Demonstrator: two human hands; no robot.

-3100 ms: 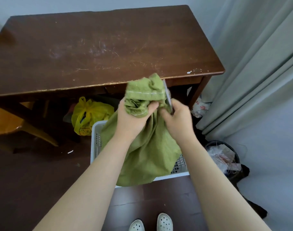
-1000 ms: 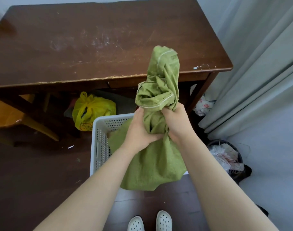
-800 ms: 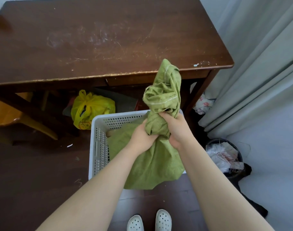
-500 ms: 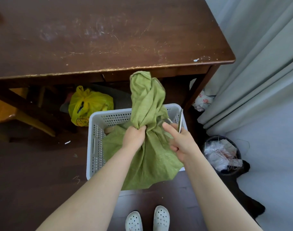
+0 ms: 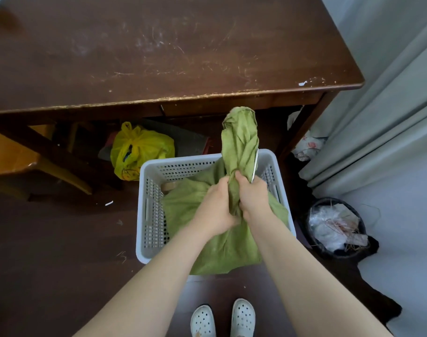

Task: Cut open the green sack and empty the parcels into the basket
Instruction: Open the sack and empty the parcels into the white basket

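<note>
Gripping the green sack (image 5: 239,147) by its neck with both our hands, over the white basket (image 5: 146,215)

Our left hand (image 5: 216,210) and right hand (image 5: 252,198) meet side by side, forearms reaching down and forward, fingers curled tight round the bunched cloth. The right hand also holds a thin metal blade (image 5: 255,164) that stands up along the sack's right side, though we cannot tell what tool it belongs to. Above our fists the sack rises as a twisted, crumpled column; below them it spreads wide, filling most of the basket and draping over the near rim. The basket sits on the dark floor just before the wooden table (image 5: 159,57), our white shoes (image 5: 243,317) near it
</note>
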